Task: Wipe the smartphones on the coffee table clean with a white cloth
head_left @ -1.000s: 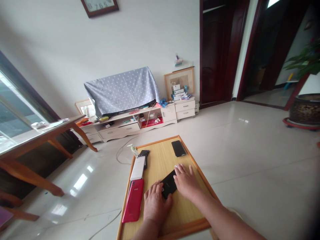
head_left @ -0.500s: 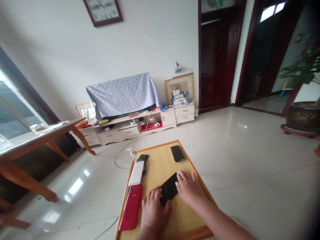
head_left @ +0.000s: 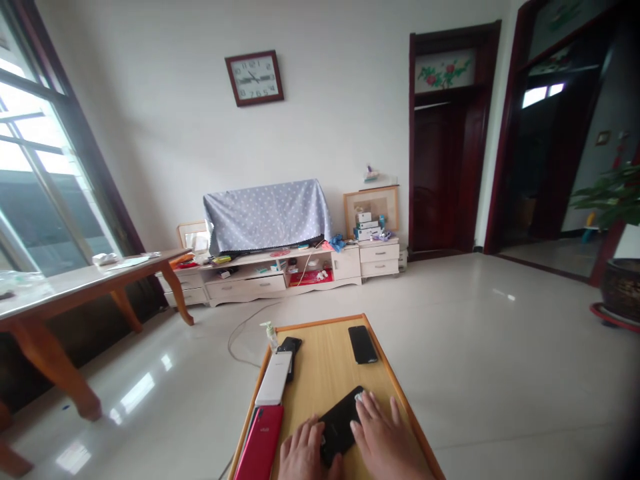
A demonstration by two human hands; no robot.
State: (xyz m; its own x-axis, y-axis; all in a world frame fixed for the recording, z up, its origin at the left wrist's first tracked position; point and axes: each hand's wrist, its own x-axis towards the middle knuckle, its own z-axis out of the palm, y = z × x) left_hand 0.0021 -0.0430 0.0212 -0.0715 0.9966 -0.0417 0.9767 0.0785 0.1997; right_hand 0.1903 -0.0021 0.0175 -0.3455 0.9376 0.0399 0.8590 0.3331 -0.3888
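Observation:
A black smartphone [head_left: 340, 425] lies face down on a wooden board with an orange edge [head_left: 320, 324], low in the view. My left hand [head_left: 304, 456] is over the phone's left side, fingers curled across its edge. My right hand [head_left: 384, 440] lies at its right end, fingers spread, the index finger next to a small white scrap [head_left: 359, 397]. Farther up the board lie another black phone [head_left: 363, 344], a small dark phone [head_left: 290, 353], a white phone [head_left: 273, 380] and a red phone [head_left: 260, 443]. A pump bottle [head_left: 271, 336] stands at the far left corner.
A cable [head_left: 245, 337] curves over the tiled floor beyond the board. A wooden table [head_left: 75, 287] stands at the left by a window [head_left: 45, 167]. A cream TV cabinet [head_left: 245, 283] lines the far wall, and a potted plant [head_left: 620, 287] stands at the right.
The view has tilted up and levelled, showing more of the room, and the board sits lower in the picture. Both hands stay on the black phone.

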